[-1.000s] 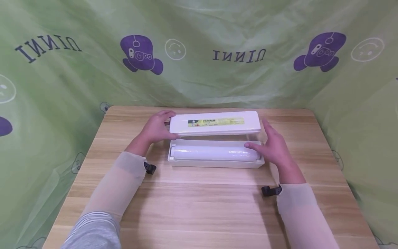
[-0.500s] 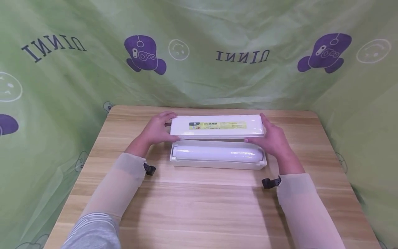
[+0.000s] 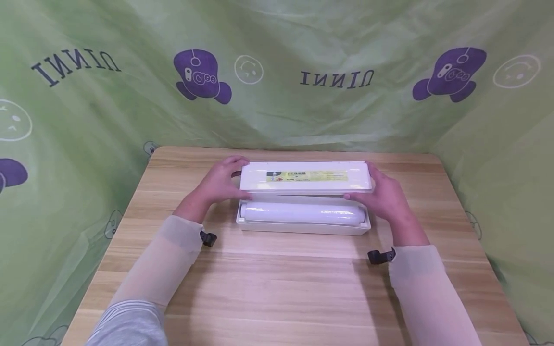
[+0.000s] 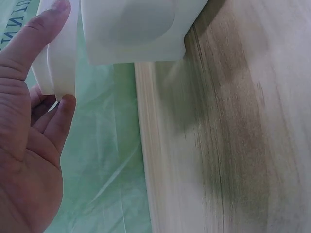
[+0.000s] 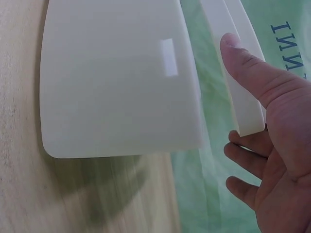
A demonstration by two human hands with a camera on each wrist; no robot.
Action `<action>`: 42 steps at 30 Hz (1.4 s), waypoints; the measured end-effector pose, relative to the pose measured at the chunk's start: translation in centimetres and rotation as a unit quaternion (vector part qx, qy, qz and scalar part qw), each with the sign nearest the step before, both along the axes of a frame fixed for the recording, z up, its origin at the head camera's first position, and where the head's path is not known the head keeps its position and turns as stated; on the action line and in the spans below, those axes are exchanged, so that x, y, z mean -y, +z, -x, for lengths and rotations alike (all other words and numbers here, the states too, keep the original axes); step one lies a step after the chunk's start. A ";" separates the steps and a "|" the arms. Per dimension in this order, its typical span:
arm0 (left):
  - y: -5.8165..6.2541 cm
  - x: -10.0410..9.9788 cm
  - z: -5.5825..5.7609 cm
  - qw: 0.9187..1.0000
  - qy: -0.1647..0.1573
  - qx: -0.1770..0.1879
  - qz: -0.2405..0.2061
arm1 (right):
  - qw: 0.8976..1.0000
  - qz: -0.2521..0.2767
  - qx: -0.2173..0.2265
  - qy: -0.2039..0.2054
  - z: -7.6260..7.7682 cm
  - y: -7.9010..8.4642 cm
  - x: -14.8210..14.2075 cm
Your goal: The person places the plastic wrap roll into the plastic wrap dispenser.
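Note:
A long white plastic lid (image 3: 305, 185) with a yellow-green label is held over the back edge of a white box (image 3: 303, 228). Inside the box lies a shiny roll of cling film (image 3: 303, 213). My left hand (image 3: 218, 182) grips the lid's left end, thumb at the front and fingers behind. At the other end my right hand (image 3: 387, 194) pinches the lid the same way. Both wrist views show a gap between lid (image 4: 60, 58) and box (image 5: 121, 82). Fingers of the right hand (image 5: 286, 126) are partly spread beneath the lid's end.
The box stands on a wood-grain table (image 3: 277, 288), towards its back. A green curtain (image 3: 277, 115) with purple figures hangs behind and beside the table. Each wrist carries a small black camera mount (image 3: 208, 239).
My right hand has closed in on the lid's right end and taken hold of it. The lid has come slightly down and to the right, becoming more level.

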State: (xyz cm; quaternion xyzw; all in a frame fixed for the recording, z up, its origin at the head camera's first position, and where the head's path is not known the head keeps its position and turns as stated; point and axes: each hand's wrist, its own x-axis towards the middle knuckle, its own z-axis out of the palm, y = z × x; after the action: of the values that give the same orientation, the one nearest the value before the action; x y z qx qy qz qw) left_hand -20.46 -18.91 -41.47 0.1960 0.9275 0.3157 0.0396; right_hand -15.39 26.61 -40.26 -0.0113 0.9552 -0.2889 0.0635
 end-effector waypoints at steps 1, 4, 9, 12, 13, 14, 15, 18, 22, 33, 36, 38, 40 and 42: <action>0.0 0.0 -0.1 1.000 0.001 0.001 0.000 | 1.000 -0.001 0.003 0.000 -0.1 0.0 0.0; 0.1 0.0 -0.4 1.000 0.002 0.000 0.001 | 1.000 -0.004 0.009 0.000 -0.3 0.1 0.0; 0.3 0.0 -0.8 1.000 0.009 0.004 -0.006 | 1.000 -0.010 0.005 0.001 -1.0 0.1 0.1; 0.4 0.1 -1.3 1.000 0.013 0.009 -0.010 | 1.000 -0.010 0.005 0.000 -1.5 -0.1 0.2; 0.4 0.1 -1.5 1.000 0.014 0.011 -0.008 | 1.000 -0.009 0.006 -0.001 -1.7 -0.1 0.2; 0.4 0.1 -1.6 1.000 0.014 0.011 -0.005 | 1.000 -0.007 0.007 -0.001 -1.8 -0.2 0.2; 0.4 0.1 -1.8 1.000 0.014 0.011 -0.001 | 1.000 -0.006 0.008 -0.002 -2.0 -0.2 0.3; 0.2 0.3 -2.3 1.000 0.011 0.011 0.008 | 1.000 -0.006 0.007 -0.002 -2.4 -0.4 0.4; 0.0 0.4 -2.8 1.000 0.008 0.008 0.013 | 1.000 -0.011 0.003 -0.003 -2.8 -0.6 0.5; -0.2 0.3 -3.6 1.000 -0.003 0.003 0.013 | 0.999 -0.014 -0.030 -0.001 -4.2 -0.9 0.0; -0.3 0.4 -3.7 1.000 -0.008 0.002 0.015 | 0.999 -0.022 -0.038 0.000 -4.5 -0.9 0.0; -0.3 0.5 -3.8 1.000 -0.011 0.002 0.019 | 0.999 -0.032 -0.038 0.002 -4.7 -0.9 0.1; -0.3 0.5 -4.0 1.000 -0.013 0.005 0.023 | 0.999 -0.041 -0.031 0.004 -4.8 -0.8 0.2; -0.3 0.5 -4.2 1.000 -0.014 0.009 0.025 | 0.998 -0.051 -0.023 0.007 -4.9 -0.8 0.2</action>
State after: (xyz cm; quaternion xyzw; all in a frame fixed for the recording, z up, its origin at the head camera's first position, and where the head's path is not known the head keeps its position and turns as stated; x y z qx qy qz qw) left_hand -16.27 -19.43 -41.80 0.2046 0.9320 0.2937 0.0574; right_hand -10.47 26.38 -41.08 -0.0211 0.9697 -0.2393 0.0439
